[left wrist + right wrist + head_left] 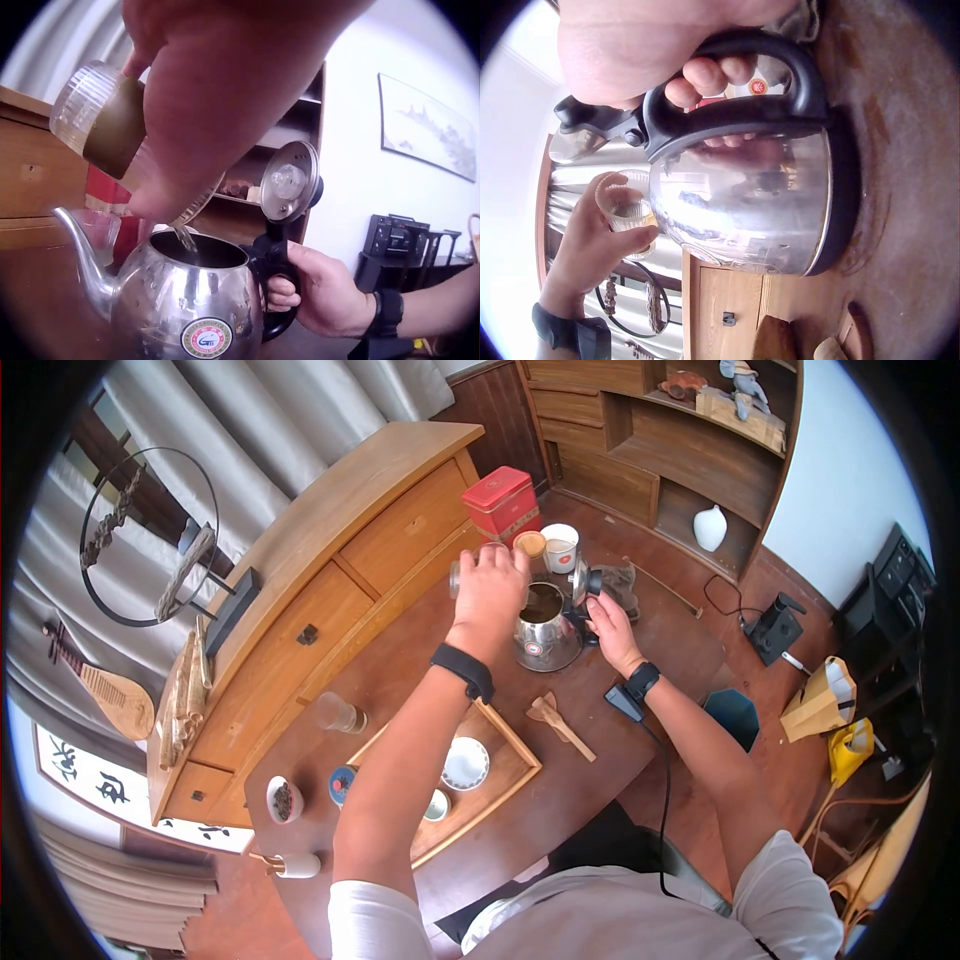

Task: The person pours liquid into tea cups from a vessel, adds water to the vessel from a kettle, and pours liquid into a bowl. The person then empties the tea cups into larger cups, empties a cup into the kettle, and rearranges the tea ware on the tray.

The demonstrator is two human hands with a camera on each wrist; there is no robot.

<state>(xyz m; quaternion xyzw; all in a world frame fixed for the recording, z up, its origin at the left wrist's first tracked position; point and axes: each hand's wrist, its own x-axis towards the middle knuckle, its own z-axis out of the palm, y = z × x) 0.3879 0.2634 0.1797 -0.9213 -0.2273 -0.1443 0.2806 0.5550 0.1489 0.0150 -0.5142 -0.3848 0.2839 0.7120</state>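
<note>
My left hand (488,595) grips a clear glass (82,109) with a gold-brown band, tilted over the open mouth of a steel kettle (545,648). A stream of liquid (185,238) runs from the glass's rim into the kettle in the left wrist view. My right hand (612,632) is wrapped round the kettle's black handle (810,75), fingers curled through it. The kettle's base rests on the table, and its hinged lid (289,180) stands raised beside the handle. A round logo sticker (207,338) marks its side.
Behind the kettle stand a red tin (500,500) and a white paper cup (562,548). Nearer me are a wooden tray (500,800) with a white bowl (465,763), wooden tongs (562,728), another glass (338,712) and a bowl of dark leaves (284,800).
</note>
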